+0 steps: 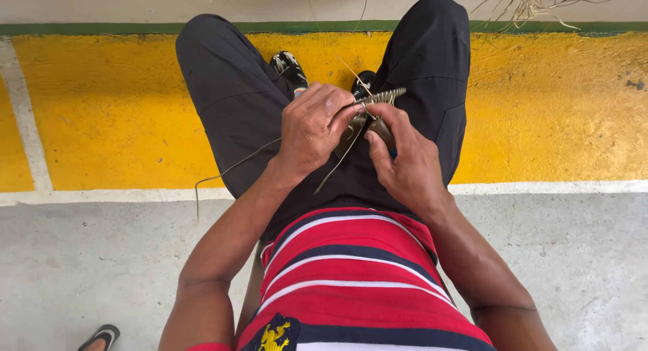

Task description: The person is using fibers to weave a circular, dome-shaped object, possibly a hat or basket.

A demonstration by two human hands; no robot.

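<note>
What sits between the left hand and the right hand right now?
In the head view, a small woven fibre piece sits between the left hand and the right hand, gripped by both; loose fibre strands trail off it over the dark trousers.

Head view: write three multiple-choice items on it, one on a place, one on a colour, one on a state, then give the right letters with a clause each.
1. Where is the woven piece?
A. on the floor
B. between both hands over the lap
C. on a table

2. What colour is the floor band under the knees?
A. blue
B. red
C. yellow

3. How does the left hand stand?
A. closed on the piece
B. flat on the floor
C. raised, empty

Answers:
1 B, the left hand and right hand meet on it above the dark trousers.
2 C, the painted band is yellow with a green line beyond.
3 A, its fingers curl round the piece and strands.
</note>
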